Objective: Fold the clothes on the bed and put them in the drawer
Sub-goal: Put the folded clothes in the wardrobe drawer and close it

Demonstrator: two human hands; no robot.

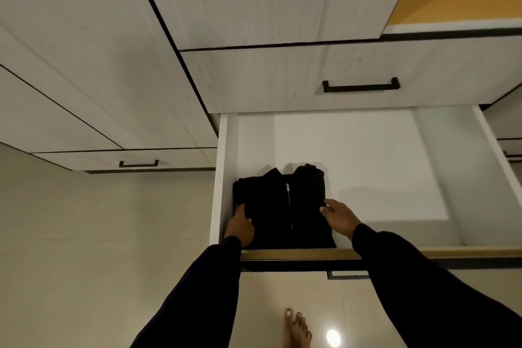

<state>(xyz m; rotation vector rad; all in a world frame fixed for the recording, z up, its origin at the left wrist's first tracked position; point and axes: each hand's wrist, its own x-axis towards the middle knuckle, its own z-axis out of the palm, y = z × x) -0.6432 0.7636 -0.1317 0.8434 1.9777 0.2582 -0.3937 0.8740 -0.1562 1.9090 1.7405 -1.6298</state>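
Gripping the folded black jacket (278,212) between left hand (240,224) and right hand (337,216) inside the drawer (367,167), the person risks unfolding it if either hand drags out.

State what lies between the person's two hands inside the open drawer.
In the head view, the folded black jacket spans the gap between the left hand and right hand, its zip running down the middle.

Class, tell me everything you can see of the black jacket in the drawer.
The jacket is black, of soft-looking cloth, folded into a flat, roughly square bundle. A pale zip runs down its middle, with the collar at the far edge. It lies on the white floor of the open drawer, in the near left corner. The left hand grips its left edge; the right hand holds its right edge.
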